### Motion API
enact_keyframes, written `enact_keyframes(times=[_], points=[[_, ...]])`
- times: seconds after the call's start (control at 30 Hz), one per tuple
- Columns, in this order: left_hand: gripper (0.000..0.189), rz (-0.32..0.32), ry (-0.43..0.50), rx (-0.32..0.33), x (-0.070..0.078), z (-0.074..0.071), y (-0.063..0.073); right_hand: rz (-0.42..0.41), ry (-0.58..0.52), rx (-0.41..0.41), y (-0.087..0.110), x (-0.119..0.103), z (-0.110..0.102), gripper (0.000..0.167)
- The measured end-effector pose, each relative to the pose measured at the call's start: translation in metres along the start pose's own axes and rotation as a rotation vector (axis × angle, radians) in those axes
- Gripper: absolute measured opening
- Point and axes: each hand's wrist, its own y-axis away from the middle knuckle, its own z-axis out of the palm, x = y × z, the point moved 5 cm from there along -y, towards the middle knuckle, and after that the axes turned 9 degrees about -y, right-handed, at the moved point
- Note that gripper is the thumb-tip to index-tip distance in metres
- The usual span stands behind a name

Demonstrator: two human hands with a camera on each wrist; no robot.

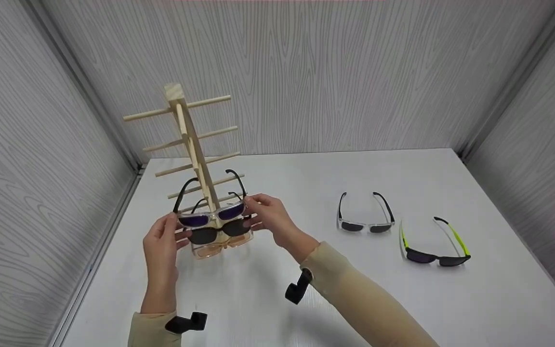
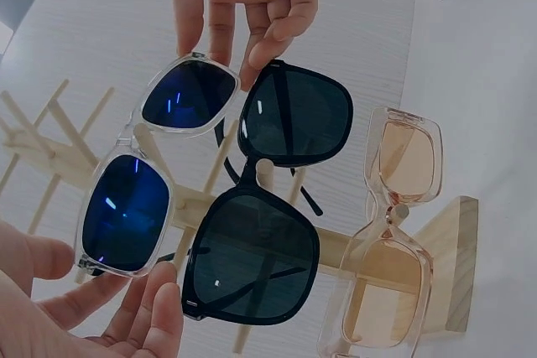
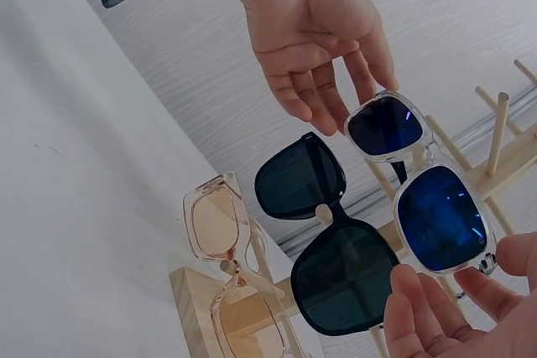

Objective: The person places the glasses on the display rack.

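Clear-framed sunglasses with blue lenses are held level between both hands, one at each end, in front of the wooden display stand. My left hand pinches the left hinge end between thumb and fingers. The right hand pinches the opposite end. Their black temples point back on either side of the stand's post. Just below hang black sunglasses, close to the lower fingers of both hands. Peach-tinted clear-framed glasses sit lowest on the stand. Whether the held pair rests on a peg is unclear.
Bare pegs stick out on both sides higher up the stand. On the white table to the right lie clear-framed dark sunglasses and black sunglasses with yellow-green temples. Grey wood-grain panels enclose the back and sides.
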Motion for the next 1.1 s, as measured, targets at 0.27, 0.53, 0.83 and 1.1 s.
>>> enact_keyframes(times=[0.27,0.53,0.83,1.1], points=[[0.042,-0.011,0.007,-0.006,-0.004,0.001,0.001,-0.012,-0.009,-0.002,0.0,0.003,-0.002,0.031],[0.043,-0.041,0.019,-0.027,-0.007,0.003,0.001,0.005,-0.02,0.008,-0.001,0.003,-0.004,0.029],[0.048,-0.045,0.029,-0.026,-0.011,-0.001,0.004,-0.016,-0.071,0.009,0.003,0.002,-0.011,0.029],[0.046,-0.047,0.019,-0.027,-0.014,0.0,0.01,-0.024,-0.077,0.009,0.006,0.003,-0.02,0.03]])
